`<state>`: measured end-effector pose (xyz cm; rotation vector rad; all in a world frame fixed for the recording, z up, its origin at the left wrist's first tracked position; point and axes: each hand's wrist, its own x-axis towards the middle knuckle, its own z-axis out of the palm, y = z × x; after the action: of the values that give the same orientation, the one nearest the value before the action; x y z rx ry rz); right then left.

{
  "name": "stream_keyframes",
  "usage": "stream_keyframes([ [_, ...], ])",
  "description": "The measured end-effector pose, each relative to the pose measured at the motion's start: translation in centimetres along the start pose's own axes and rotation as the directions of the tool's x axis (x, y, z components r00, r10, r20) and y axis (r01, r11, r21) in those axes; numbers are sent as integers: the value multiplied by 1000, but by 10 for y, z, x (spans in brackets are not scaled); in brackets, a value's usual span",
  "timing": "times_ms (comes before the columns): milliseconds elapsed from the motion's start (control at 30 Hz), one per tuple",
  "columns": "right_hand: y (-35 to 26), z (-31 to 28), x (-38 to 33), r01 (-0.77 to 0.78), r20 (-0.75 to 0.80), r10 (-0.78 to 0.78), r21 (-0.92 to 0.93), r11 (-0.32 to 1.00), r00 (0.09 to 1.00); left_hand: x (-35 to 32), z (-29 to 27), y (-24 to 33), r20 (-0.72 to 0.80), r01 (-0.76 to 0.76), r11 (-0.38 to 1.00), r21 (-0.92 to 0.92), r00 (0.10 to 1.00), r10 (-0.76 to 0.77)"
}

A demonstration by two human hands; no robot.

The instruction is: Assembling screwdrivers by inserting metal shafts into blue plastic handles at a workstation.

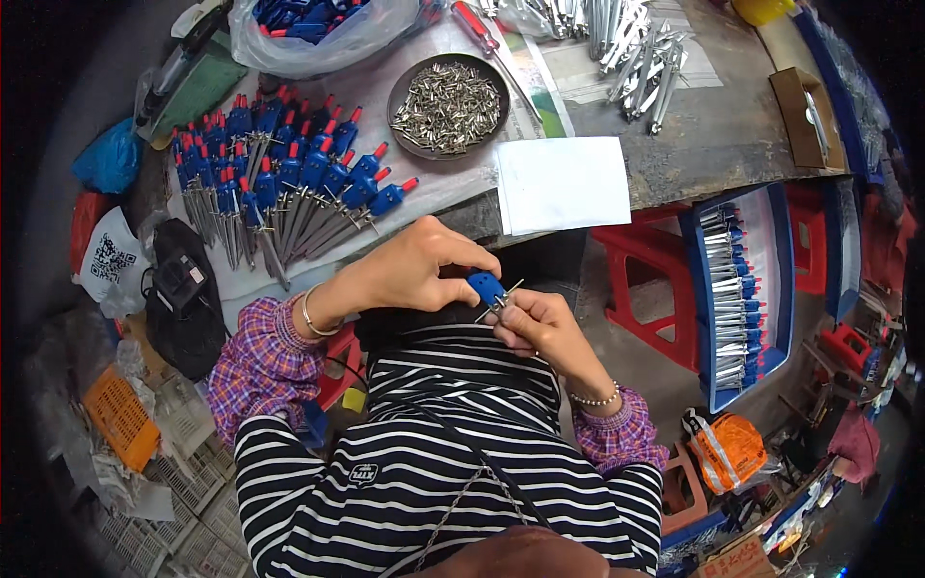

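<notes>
Over my lap, just off the table's front edge, both hands work on one small tool with a blue plastic body (487,286) and thin metal rods crossing at its lower end. My left hand (409,268) has thumb and forefinger closed at the blue end. With thumb and fingers pinched, my right hand (541,326) grips the metal end; the fingers hide part of it. Behind my left hand lies a fanned pile of similar tools (313,173) with blue bodies, red tips and grey metal shanks. A dark round bowl (396,135) holds many small metal pins.
A white paper sheet (564,185) overhangs the table edge. Beyond lie a red-handled screwdriver (479,31), bright metal strips (650,72) and a plastic bag of blue parts (313,60). To the right, a blue tray (708,318) of finished-looking tools stands beside a red stool (655,279).
</notes>
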<state>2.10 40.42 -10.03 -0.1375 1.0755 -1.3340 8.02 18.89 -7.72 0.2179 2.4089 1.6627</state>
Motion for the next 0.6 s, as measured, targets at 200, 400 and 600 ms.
stream_keyframes([
  [200, 1, 1, -2, -1, 5, 1, 3, 1000, 1000, 1, -1, 4, -10, -17, 1000, 23, 1000, 17],
  [400, -1, 0, -6, -1, 9, 1, 10, 1000, 1000, -1, 6, 1, -72, -4, 1000, 20, 997, 5],
  [600, -1, -8, -5, -3, 32, 6, -69, 998, 999, 4, 2, 4, 8, 67, 997, 29, 998, -68],
])
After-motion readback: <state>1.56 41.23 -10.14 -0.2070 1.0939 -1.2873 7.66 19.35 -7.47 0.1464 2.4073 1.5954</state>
